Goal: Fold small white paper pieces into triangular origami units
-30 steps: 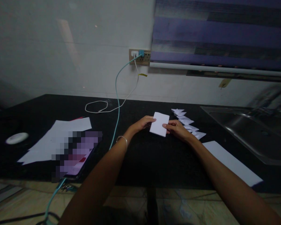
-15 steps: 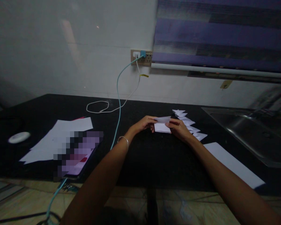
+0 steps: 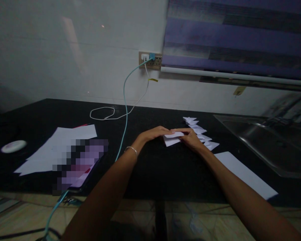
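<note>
A small white paper [image 3: 172, 138], folded over on itself, lies on the black countertop [image 3: 150, 167] between my two hands. My left hand [image 3: 154, 133] rests its outstretched fingers on the paper's left part. My right hand [image 3: 189, 138] presses the fold from the right with its index finger stretched along the top edge. A thin bracelet [image 3: 130, 149] circles my left wrist. Just behind my right hand runs a row of several small folded white paper pieces [image 3: 199, 132].
A long white paper strip [image 3: 243, 173] lies at the right near the counter's front edge. White sheets [image 3: 62, 142] and a blurred tablet [image 3: 80, 164] sit at the left, with a white round object [image 3: 13, 146]. A teal cable [image 3: 124, 110] runs from a wall socket [image 3: 149, 60]. A steel sink [image 3: 268, 142] is at right.
The paper was held up flat a second ago; since then it has been folded in half and lowered onto the counter, with both hands now pressing it down.
</note>
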`<state>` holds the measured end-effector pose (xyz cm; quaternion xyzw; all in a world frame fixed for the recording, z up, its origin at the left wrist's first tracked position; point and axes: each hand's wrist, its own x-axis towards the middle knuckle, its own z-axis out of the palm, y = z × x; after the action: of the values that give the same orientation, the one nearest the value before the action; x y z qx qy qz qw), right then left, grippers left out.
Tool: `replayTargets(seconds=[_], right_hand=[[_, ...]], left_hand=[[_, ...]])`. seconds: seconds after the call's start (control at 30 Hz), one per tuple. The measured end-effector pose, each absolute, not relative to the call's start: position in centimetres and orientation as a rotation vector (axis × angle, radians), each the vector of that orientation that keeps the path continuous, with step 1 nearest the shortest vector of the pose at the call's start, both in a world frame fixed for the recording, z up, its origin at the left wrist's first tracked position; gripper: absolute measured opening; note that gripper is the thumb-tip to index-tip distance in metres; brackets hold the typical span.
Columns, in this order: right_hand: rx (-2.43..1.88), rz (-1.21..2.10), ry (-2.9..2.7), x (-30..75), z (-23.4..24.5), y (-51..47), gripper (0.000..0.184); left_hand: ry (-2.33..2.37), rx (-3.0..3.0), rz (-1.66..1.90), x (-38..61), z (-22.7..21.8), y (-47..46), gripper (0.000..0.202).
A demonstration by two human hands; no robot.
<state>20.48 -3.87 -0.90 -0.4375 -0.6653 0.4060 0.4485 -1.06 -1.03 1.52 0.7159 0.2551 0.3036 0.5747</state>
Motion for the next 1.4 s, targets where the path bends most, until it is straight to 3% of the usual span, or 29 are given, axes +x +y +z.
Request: replayTargets(seconds=[0.17,0.4,0.77,1.4], right_hand=[[-1.06,1.074,-1.619,20.2,-0.6,-4.0,0.036],[-0.95,1.307,-1.423,19.8,-0.7,-3.6,0.029],[-1.111,1.216,-1.648,20.2,-0.6,-4.2,0.033],[-1.156,1.107,-1.569,20.2,-1.0,-3.8,0.038]], left_hand=[[0.532,1.796,0.471,-0.9,2.0,-1.6,0.038],[0.589,1.86,0.547,-0.9,1.6,-1.7,0.04],[0.646,1.854,0.616,-0.8,0.9,-1.4,0.04],[0.591,1.865,0.613,-0.7,-0.1,-0.4,0.046]])
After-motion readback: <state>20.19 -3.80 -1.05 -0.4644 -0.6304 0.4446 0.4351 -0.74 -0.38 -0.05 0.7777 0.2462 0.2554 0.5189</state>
